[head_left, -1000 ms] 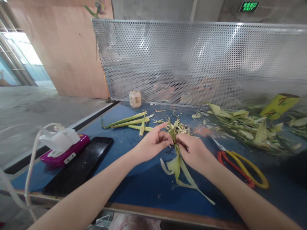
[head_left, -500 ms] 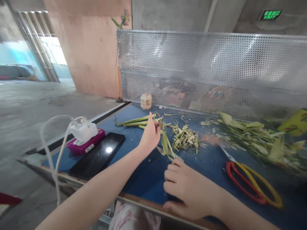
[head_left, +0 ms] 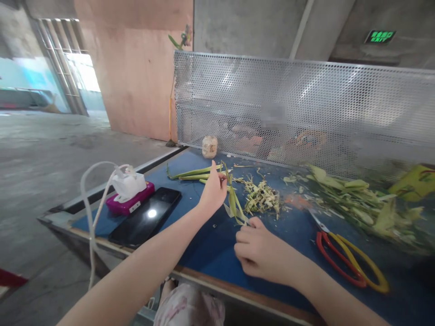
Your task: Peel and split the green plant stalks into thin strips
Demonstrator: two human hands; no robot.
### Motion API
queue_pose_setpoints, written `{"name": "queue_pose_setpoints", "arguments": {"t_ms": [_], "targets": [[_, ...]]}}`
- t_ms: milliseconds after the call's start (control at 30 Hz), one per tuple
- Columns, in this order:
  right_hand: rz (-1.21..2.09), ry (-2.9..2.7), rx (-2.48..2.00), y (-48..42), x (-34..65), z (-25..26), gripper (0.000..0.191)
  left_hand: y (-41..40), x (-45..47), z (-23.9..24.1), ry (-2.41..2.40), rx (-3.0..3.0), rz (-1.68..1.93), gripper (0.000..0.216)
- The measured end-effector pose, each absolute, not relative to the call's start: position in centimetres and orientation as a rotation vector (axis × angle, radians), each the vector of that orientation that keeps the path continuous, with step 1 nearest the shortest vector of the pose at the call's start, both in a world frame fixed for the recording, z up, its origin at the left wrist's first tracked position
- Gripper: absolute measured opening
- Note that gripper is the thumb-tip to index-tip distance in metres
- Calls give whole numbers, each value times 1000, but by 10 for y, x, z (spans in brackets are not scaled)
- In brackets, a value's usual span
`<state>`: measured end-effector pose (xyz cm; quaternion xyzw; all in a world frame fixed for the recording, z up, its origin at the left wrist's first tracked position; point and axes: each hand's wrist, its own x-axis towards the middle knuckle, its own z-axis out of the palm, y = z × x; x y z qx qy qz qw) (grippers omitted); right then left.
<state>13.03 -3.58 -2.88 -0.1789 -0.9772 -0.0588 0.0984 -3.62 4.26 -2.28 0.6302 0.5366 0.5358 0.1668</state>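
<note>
A leafy green stalk (head_left: 233,201), like a spring onion or green garlic, is stretched between my hands over the blue tabletop. My left hand (head_left: 212,194) pinches its far end between thumb and fingers. Closed in a curled grip, my right hand (head_left: 260,246) has the near end, which shows pale at the fingertips. Beyond my left hand lie several trimmed green stalks (head_left: 195,173). A heap of cut roots and scraps (head_left: 262,198) sits just right of the held stalk. Scissors (head_left: 350,258) with red and yellow handles rest to the right of my right hand.
At the left are a black phone (head_left: 146,216), a magenta power strip (head_left: 130,199) and a white charger (head_left: 128,183) with cables. A pale jar-like object (head_left: 210,147) stands by the perforated metal screen (head_left: 299,104). Loose leaves (head_left: 360,199) pile up at the right.
My right hand has shifted slightly away from the table's front edge, its fingers curled tighter. My left hand keeps its pinch. The camera view has moved a little.
</note>
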Motion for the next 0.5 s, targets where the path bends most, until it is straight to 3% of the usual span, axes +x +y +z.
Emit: {"name": "queue_pose_setpoints", "arguments": {"t_ms": [167, 267, 367, 433, 500], "targets": [[-307, -2748, -941, -7, 153, -5, 17, 43, -38, -23, 1506, 1782, 1528, 70], [-492, -2508, -1581, 20, 179, 18, 26, 43, -39, -23, 1460, 1742, 1530, 70], [-458, -2147, -2127, 45, 215, 30, 39, 44, -39, -24, 1360, 1731, 1553, 69], [-470, -1954, -2195, 56, 237, 26, 28, 45, -39, -26, 1293, 1746, 1554, 69], [-477, -1830, -2196, 60, 250, 16, 36, 45, -37, -28, 1225, 1748, 1543, 69]]}}
